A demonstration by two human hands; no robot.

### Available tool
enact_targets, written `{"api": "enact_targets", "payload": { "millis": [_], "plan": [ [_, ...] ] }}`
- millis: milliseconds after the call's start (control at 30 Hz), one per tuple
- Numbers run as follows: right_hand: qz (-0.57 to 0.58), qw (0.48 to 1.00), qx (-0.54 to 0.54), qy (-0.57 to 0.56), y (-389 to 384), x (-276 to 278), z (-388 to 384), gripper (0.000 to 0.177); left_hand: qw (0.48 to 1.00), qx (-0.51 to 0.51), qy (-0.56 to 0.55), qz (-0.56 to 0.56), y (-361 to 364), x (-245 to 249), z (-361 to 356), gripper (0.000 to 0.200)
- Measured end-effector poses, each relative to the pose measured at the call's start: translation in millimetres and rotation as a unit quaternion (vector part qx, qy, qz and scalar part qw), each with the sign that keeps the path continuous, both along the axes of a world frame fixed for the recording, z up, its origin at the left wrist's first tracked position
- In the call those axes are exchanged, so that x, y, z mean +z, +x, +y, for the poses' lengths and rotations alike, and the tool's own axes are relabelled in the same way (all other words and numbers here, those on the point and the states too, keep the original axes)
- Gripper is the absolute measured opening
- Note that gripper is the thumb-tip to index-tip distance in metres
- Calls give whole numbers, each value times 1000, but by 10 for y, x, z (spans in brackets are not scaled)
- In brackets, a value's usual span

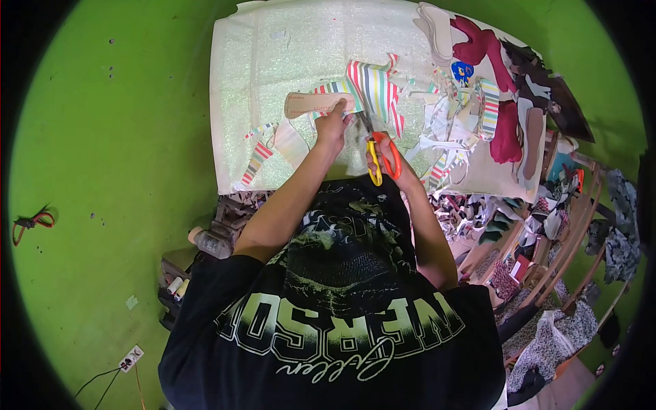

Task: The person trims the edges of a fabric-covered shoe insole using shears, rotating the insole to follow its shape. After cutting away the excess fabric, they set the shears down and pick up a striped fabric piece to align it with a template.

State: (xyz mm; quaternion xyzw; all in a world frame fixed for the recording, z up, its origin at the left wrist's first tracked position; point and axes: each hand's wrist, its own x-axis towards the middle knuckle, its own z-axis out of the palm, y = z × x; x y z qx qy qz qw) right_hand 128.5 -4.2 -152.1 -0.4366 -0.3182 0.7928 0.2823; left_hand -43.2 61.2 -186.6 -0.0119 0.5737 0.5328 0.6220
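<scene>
My left hand (331, 128) grips a beige sole-shaped template (307, 105) together with striped fabric, its finger pressed on the template's right end. Behind and to the right of it spreads the striped fabric (374, 85), white with red, yellow, green and grey stripes. My right hand (391, 158) is closed round the handles of a pair of scissors (374, 156), one handle orange and the other yellow. The handles stand apart, and the blades point up to the fabric's near edge beside my left hand. The blade tips are hard to make out.
Fabric scraps (451, 130) lie heaped right of my hands on the pale-covered table (256, 68). A striped cut piece (257, 162) lies at left. Maroon pieces (506, 133) and a blue round item (462, 72) are at right. A wooden rack (567, 239) with cloth stands lower right.
</scene>
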Motion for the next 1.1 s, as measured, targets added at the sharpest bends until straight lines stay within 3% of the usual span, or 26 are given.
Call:
{"api": "enact_targets", "payload": {
  "millis": [300, 500, 767, 1100],
  "plan": [
    [-3, 999, -25, -21, -253, 71, -1, 71, 1000, 16, -14, 2, 44, 71, -21, 28],
    [8, 998, -49, -39, -311, 53, -33, 60, 999, 31, -17, -7, 54, 69, -21, 27],
    [-65, 995, -61, -33, -377, 48, -39, 40, 999, 37, -34, -13, 26, 178, -6, 28],
    [-79, 996, -43, -11, -365, 94, -39, 48, 999, 34, -41, -9, 5, 148, -33, 28]
  ]
}}
